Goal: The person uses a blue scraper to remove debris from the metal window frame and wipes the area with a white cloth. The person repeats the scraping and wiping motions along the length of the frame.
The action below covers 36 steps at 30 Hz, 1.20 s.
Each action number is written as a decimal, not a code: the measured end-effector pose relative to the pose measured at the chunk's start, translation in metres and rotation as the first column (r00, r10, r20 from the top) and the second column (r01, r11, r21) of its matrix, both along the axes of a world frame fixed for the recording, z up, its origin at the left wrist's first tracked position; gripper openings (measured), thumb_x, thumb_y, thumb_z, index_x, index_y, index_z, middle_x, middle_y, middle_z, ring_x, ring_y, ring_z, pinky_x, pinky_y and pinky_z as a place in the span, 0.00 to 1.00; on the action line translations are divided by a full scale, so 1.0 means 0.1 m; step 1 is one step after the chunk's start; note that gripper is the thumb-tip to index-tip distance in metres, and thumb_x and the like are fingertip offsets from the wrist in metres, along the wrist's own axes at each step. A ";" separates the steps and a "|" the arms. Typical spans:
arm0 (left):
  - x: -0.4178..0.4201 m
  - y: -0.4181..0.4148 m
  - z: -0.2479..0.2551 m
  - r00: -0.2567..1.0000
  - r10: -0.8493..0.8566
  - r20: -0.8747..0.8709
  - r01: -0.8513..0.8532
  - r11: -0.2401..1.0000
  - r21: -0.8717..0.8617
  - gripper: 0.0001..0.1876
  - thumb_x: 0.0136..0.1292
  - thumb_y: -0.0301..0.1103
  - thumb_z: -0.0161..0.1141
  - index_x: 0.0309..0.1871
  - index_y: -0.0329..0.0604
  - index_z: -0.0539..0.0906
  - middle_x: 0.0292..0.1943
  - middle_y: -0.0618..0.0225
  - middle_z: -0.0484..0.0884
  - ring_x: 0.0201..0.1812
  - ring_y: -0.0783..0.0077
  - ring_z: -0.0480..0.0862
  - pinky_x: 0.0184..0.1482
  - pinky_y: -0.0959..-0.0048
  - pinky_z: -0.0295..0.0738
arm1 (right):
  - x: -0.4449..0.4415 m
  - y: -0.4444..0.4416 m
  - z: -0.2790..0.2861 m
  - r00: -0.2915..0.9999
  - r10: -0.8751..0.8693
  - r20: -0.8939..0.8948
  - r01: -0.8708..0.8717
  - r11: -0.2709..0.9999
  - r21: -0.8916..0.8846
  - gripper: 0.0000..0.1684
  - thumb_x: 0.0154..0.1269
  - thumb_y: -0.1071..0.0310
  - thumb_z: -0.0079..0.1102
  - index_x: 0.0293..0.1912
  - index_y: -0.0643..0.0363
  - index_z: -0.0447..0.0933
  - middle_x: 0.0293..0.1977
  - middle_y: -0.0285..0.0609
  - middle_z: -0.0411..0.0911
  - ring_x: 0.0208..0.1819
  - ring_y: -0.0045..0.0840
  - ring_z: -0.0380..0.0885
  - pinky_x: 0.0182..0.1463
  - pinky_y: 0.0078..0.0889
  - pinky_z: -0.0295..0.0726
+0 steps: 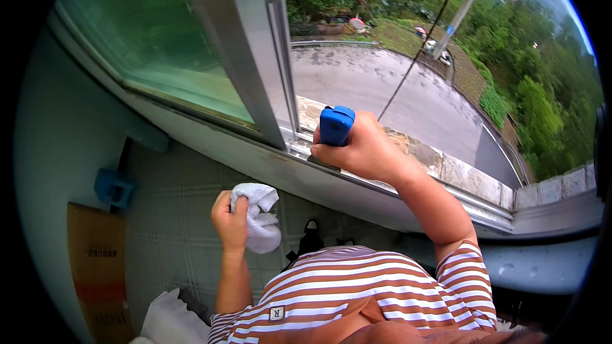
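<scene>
My right hand (366,153) is closed round a blue plastic handle (336,125), whose end points up toward the camera. The lower part of this tool is mostly hidden by my hand, over the track of the sliding window (459,196). Lower and to the left, my left hand (231,222) holds a bunched white cloth (260,229) between thumb and fingers. The cloth hangs over the tiled floor, apart from the window sill. The edge of a metal-framed glass pane (248,57) stands just left of the blue handle.
Beyond the open window side lie a stone ledge (471,177), a road and a utility pole (461,16). A blue plastic object (114,188) and a cardboard box (98,267) stand at left. White material (172,320) lies at the bottom left.
</scene>
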<state>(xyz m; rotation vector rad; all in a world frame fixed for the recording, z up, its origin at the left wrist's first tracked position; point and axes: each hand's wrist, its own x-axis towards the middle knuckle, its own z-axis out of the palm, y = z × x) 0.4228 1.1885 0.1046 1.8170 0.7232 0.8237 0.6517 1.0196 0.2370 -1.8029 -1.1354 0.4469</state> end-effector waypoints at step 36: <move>0.78 -0.38 0.37 0.918 -0.395 0.045 0.389 0.915 0.106 0.06 0.58 0.25 0.57 0.36 0.32 0.79 0.32 0.64 0.78 0.33 0.71 0.77 0.38 0.74 0.72 | -0.49 -1.69 0.08 0.931 -0.039 0.363 0.079 0.992 -0.094 0.12 0.53 0.67 0.68 0.38 0.55 0.78 0.38 0.39 0.79 0.31 0.33 0.81 0.31 0.30 0.80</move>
